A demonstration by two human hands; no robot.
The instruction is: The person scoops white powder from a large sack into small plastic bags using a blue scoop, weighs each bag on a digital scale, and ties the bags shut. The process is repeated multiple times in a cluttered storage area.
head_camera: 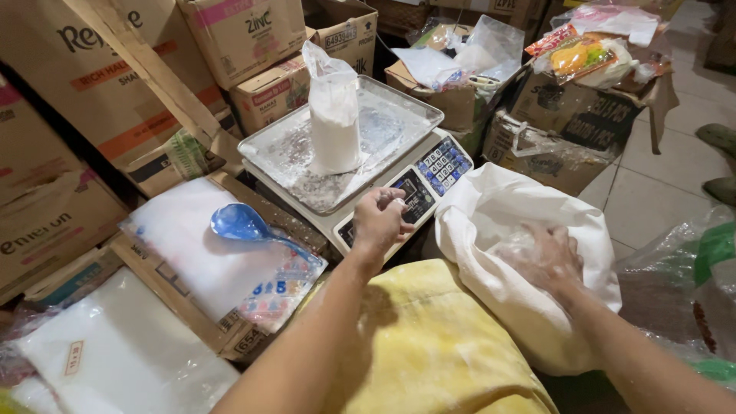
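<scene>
- The left hand (pixel 381 222) rests on the front edge of the weighing scale (pixel 418 192), with the fingers curled together over the display panel; whether they pinch something, I cannot tell.
- The right hand (pixel 546 257) is inside the open mouth of the white sack (pixel 491 222), under a thin clear plastic film, with the fingers spread on the white powder.
- On the scale's metal tray (pixel 383 123) a clear plastic bag of white powder (pixel 335 115) stands upright near the middle; the tray surface is dusted with powder and its rim is raised on all sides.
- A blue plastic scoop (pixel 241 222) lies on a flat stack of clear plastic bags (pixel 192 253), just left of the scale.
- Cardboard boxes (pixel 115 84) stand close behind and to the left of the scale, so little open room is there.
- To the right, the tiled floor (pixel 667 184) is more open, beside a box with packaged goods (pixel 590 57).
- A yellow sack (pixel 429 345), soft and wrinkled, lies between the two forearms, touching the white sack.
</scene>
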